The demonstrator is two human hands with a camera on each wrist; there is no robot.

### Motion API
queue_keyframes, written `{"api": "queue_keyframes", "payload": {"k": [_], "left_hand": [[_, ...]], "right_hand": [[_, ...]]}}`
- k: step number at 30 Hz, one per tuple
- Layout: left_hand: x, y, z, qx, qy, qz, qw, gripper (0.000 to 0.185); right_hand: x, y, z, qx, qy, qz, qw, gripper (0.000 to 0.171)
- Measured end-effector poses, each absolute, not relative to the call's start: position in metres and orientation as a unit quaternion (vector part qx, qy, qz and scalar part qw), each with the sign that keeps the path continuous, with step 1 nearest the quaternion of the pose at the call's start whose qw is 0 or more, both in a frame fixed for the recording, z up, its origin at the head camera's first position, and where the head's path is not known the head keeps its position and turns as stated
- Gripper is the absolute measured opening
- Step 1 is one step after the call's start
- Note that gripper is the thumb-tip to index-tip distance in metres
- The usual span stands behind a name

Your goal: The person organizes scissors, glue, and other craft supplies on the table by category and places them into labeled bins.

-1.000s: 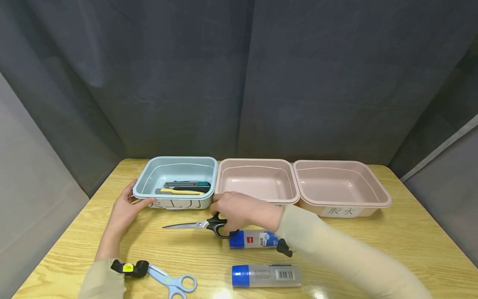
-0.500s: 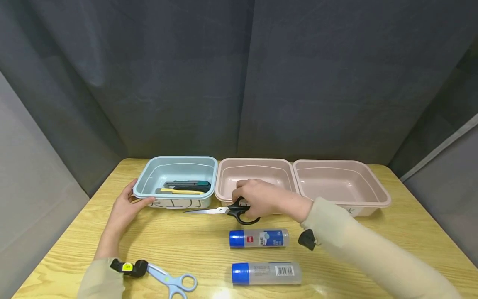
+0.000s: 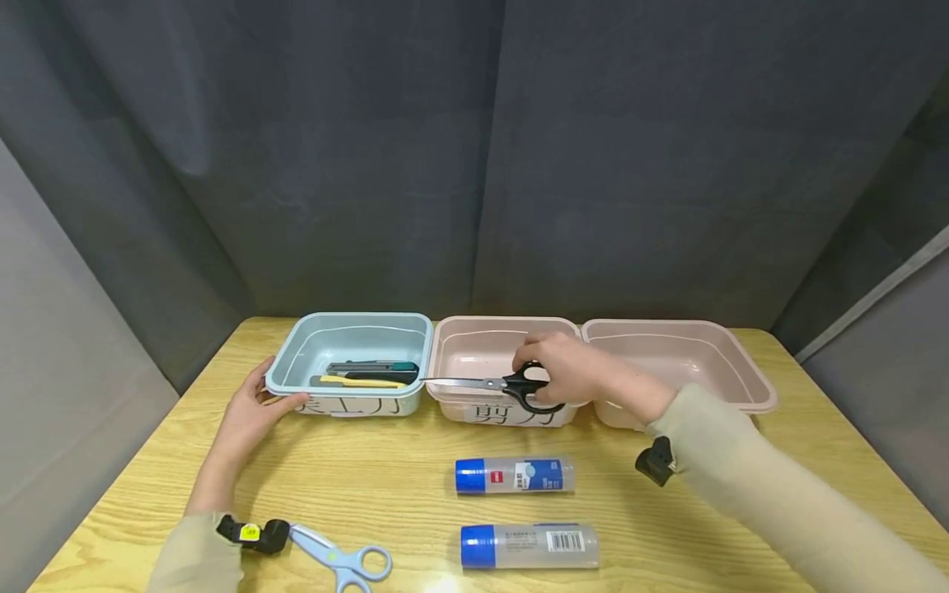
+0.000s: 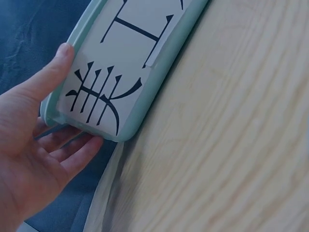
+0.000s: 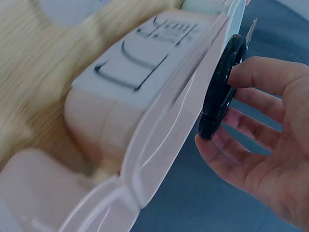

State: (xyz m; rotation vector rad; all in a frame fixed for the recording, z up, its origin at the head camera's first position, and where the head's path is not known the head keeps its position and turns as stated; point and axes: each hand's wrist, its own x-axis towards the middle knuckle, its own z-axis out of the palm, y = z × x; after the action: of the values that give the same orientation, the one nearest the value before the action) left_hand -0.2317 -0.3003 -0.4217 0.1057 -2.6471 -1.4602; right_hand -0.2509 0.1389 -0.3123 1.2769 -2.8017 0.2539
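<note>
Black-handled scissors (image 3: 519, 384) hang level over the front of the middle pink bin (image 3: 500, 324), blades pointing left. My right hand (image 3: 567, 366) pinches their handle loops; in the right wrist view the thumb and fingers grip the black handle (image 5: 219, 92) beside the bin's rim. At the left, my left hand (image 3: 248, 416) holds the front-left corner of a light blue bin (image 3: 363, 319), thumb at the rim and fingers round the end, as the left wrist view shows. Inside that bin lie a yellow utility knife (image 3: 363, 382) and dark ones (image 3: 374, 367).
Another pink bin (image 3: 667, 325) stands at the right of the row. Two blue-capped glue bottles (image 3: 519, 476) (image 3: 530, 547) lie on the wooden table in front. Light blue scissors (image 3: 344, 562) lie near my left wrist. A dark curtain (image 3: 474, 165) hangs behind.
My right hand has lifted the black scissors from the table in front of the bins, up and right to over the middle bin. The left hand stays at the blue bin.
</note>
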Motion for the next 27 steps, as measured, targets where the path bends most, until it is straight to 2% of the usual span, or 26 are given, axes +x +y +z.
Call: {"api": "queue_keyframes", "payload": {"k": [8,19,27], "left_hand": [[-0.232,-0.301,-0.419,0.035,-0.873,-0.483,0.057,0.092],[-0.232,-0.303,-0.421,0.031,-0.873,-0.483,0.06,0.091],[-0.23,-0.304,-0.421,0.034,-0.875,-0.48,0.058,0.091]], "right_hand": [[-0.265,0.157,-0.315,0.367,-0.925,0.095,0.014,0.033],[-0.282,0.157,-0.327,0.326,-0.943,0.063,-0.01,0.031],[-0.294,0.153,-0.341,0.342,-0.939,0.01,0.013,0.028]]}}
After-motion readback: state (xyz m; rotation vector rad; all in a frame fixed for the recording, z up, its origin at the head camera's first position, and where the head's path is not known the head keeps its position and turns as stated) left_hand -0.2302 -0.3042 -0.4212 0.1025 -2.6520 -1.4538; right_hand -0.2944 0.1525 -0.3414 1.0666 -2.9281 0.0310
